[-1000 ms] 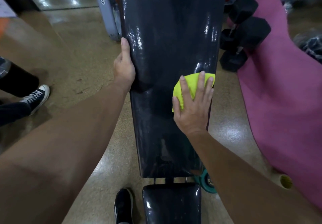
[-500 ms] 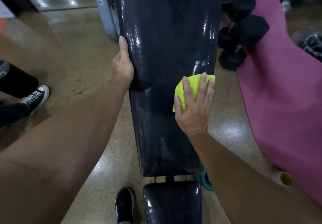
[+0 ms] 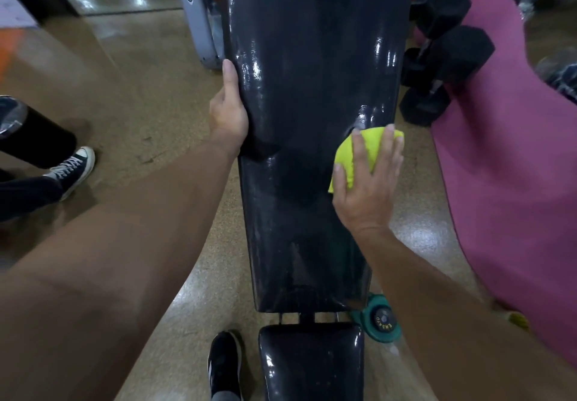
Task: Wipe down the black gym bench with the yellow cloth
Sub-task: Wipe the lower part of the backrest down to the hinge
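Black gym bench [image 3: 306,157]: long glossy backrest pad ran up the middle of the view, tapering toward the near end, with a separate small seat pad [image 3: 312,360] just below it across a narrow gap. Yellow cloth [image 3: 346,157]: bunched, lay on the pad's right edge about halfway along, pressed flat under the right hand [image 3: 365,188]. Right-hand fingers [image 3: 359,151] were spread open over the cloth, palm down, not curled around it. Left hand [image 3: 228,116] clasped the pad's left edge, thumb along the top surface, the other fingers wrapped out of sight beneath. Both forearms were bare. Floor [image 3: 140,82]: tan, speckled, shiny in patches. Pink mat [image 3: 505,157] lay to the right of the bench, well clear of the pad. Black hex dumbbells [image 3: 446,57] stood between the bench and the mat, near the far end. Green weight plate [image 3: 382,322] sat on the floor by the pad's near right corner, partly hidden by the right forearm. Wearer's dark shoe [image 3: 223,366] stood left of the seat pad. Second person's black-and-white sneaker [image 3: 73,166] at far left, beside a black cylindrical object [image 3: 31,132] whose nature could not be told.
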`<state>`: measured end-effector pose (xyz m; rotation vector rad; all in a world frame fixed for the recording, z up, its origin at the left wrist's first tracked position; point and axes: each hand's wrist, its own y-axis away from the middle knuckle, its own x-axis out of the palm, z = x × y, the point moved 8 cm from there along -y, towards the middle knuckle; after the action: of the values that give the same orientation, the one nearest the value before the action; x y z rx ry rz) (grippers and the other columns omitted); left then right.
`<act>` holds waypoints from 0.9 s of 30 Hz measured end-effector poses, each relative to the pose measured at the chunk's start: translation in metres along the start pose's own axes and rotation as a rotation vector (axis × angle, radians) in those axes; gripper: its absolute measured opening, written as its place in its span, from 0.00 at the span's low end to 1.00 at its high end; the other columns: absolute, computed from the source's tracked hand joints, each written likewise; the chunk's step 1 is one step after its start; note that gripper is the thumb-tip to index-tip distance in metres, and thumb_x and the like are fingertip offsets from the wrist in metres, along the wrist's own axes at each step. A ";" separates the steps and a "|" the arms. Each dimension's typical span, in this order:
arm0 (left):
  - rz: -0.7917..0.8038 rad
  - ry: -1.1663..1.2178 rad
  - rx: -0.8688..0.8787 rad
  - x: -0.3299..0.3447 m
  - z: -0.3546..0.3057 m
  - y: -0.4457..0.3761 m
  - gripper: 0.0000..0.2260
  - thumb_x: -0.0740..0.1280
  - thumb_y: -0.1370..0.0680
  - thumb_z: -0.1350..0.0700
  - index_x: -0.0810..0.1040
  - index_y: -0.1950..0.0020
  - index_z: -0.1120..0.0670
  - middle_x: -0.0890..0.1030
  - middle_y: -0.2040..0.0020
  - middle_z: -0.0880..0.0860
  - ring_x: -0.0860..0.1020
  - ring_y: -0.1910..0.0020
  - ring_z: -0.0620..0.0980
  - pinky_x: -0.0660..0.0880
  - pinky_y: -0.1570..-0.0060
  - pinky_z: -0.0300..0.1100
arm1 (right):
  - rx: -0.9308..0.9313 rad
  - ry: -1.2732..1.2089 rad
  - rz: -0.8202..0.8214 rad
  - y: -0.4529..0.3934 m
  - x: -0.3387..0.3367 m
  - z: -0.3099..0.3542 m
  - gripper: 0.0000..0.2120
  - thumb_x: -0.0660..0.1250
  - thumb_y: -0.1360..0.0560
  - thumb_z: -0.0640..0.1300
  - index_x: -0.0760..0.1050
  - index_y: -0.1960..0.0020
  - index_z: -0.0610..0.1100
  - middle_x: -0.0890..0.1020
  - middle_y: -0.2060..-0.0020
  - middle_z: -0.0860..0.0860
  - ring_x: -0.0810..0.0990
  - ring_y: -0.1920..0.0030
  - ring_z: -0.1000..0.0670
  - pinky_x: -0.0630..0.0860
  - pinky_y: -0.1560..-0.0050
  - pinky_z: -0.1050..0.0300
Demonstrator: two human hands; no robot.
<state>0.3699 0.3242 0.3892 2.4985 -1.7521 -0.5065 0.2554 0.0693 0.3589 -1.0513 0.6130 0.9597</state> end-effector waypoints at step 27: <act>-0.009 0.033 0.006 -0.001 -0.003 0.005 0.22 0.56 0.18 0.30 0.82 0.56 0.42 0.85 0.55 0.38 0.81 0.50 0.37 0.75 0.32 0.42 | 0.074 -0.036 0.006 -0.001 0.004 0.004 0.28 0.58 0.16 0.56 0.62 0.18 0.49 0.54 0.19 0.33 0.52 0.19 0.28 0.59 0.24 0.26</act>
<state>0.3659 0.3230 0.3929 2.5053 -1.7336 -0.4580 0.2584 0.0748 0.3576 -0.9653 0.6174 0.9521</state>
